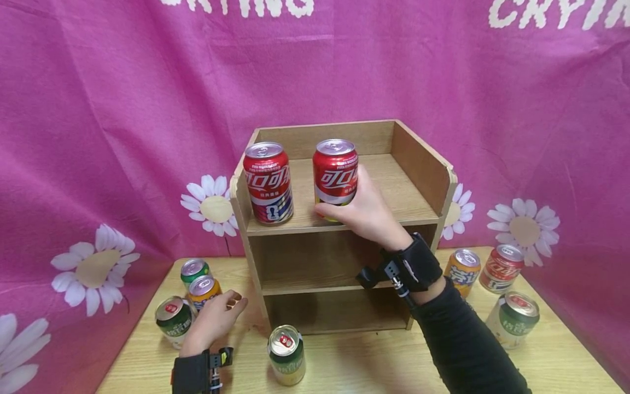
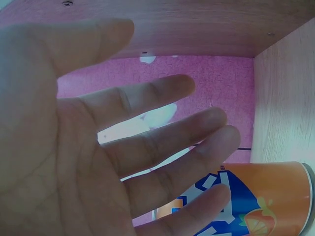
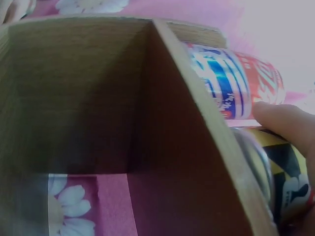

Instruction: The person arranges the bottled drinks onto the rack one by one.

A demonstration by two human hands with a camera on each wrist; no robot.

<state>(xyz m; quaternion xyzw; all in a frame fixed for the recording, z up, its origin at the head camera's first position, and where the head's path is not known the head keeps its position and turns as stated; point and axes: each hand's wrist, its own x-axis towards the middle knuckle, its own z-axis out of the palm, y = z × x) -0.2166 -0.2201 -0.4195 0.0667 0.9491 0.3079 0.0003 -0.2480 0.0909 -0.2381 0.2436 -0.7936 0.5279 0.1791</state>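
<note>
My right hand (image 1: pixel 371 213) grips a red cola can (image 1: pixel 336 172) at the front of the wooden shelf unit's (image 1: pixel 418 180) top board. In the right wrist view, that can's bottom rim (image 3: pixel 256 162) shows by the board edge; whether it touches the board I cannot tell. A second red cola can (image 1: pixel 268 183) stands upright to its left. My left hand (image 1: pixel 214 320) is low at the left with fingers loosely spread and holds nothing. Beside it stands an orange soda can (image 1: pixel 203 290), partly behind the fingers in the left wrist view (image 2: pixel 266 196).
On the table (image 1: pixel 344 361), a green-and-cream can (image 1: pixel 287 355) stands before the shelf. Left are another green-and-cream can (image 1: pixel 174 323) and a green can (image 1: pixel 193 270). Right are an orange can (image 1: pixel 464 268), a red can (image 1: pixel 502 268) and a green-and-cream can (image 1: pixel 514 317). Pink cloth (image 1: pixel 123 137) hangs behind.
</note>
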